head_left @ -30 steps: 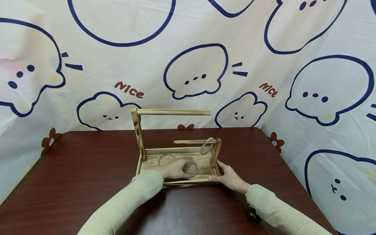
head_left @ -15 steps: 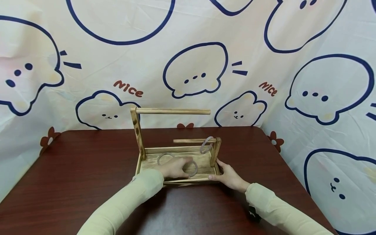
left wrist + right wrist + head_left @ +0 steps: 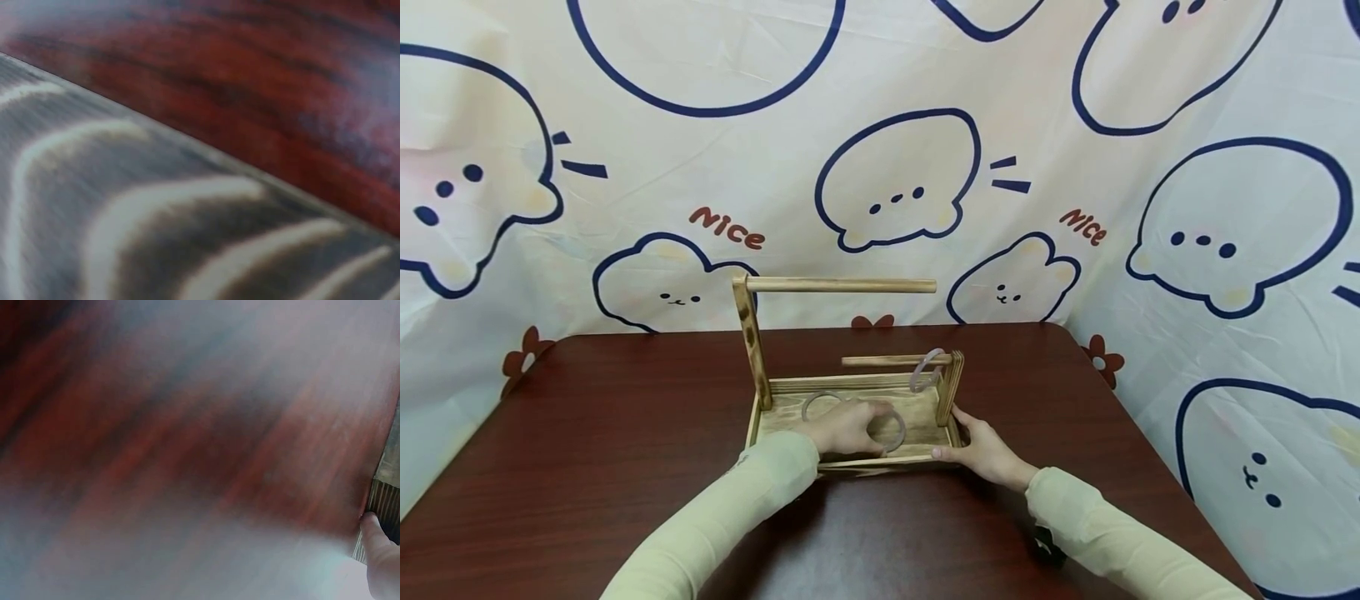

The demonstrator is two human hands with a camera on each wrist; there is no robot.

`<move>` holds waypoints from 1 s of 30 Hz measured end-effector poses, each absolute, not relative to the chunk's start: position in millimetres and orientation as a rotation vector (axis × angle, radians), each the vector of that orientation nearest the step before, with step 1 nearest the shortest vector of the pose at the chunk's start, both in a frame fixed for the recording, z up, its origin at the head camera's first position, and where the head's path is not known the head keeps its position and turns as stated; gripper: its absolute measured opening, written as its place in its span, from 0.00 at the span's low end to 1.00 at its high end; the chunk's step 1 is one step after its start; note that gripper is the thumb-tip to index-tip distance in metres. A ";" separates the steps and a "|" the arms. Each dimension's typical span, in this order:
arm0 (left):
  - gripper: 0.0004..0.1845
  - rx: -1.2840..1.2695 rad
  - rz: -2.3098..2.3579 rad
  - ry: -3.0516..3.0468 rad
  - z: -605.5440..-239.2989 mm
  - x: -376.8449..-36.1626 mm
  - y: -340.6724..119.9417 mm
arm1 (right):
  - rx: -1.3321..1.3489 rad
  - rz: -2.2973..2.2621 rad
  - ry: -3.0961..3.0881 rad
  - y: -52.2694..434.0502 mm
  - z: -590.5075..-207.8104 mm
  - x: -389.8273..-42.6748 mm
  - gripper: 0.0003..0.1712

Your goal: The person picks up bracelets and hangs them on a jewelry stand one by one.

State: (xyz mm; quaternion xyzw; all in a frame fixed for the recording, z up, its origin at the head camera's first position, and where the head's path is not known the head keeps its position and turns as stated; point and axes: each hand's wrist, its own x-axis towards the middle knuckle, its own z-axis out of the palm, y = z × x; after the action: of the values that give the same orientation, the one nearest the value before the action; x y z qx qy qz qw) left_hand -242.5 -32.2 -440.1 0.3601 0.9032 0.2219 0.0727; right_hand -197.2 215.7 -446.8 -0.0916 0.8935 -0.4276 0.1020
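A wooden tray [image 3: 790, 421] stands on the dark red table [image 3: 625, 433], with a tall post and long rod [image 3: 842, 286] at its left and a short post and rod [image 3: 880, 361] at its right. My left hand [image 3: 846, 427] lies inside the tray and grips the left edge of a grey ring [image 3: 891, 431] lying flat there. My right hand [image 3: 977, 446] grips the tray's front right corner, thumb against the right end. A second grey ring [image 3: 812, 402] lies in the tray. A third ring [image 3: 925, 371] hangs on the short rod. The right wrist view shows one fingertip [image 3: 378, 550] at the tray edge [image 3: 384, 500].
A cartoon-print cloth [image 3: 895, 167] hangs behind and beside the table. The table's back edge and rounded right corner [image 3: 1060, 329] lie just past the tray. The left wrist view is a blur of wood grain [image 3: 125, 219] and red table [image 3: 281, 81].
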 end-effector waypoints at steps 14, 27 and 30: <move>0.37 0.981 0.773 2.682 -428.3 -241.6 -39.5 | -0.274 -1.242 2.640 216.8 -447.6 -197.2 0.55; 0.36 0.872 0.846 2.822 -417.9 -240.1 -52.3 | -0.275 -1.229 2.636 216.3 -446.5 -198.3 0.55; 0.37 0.839 0.878 2.834 -415.5 -237.8 -56.5 | -0.272 -1.236 2.635 216.1 -446.1 -197.7 0.55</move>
State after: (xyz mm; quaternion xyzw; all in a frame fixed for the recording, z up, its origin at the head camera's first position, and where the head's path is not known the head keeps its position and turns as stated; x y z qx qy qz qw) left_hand -237.8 -56.5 -415.5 0.2719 0.9188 0.2846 0.0294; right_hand -197.7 216.1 -446.1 -0.0927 0.8960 -0.4203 0.1091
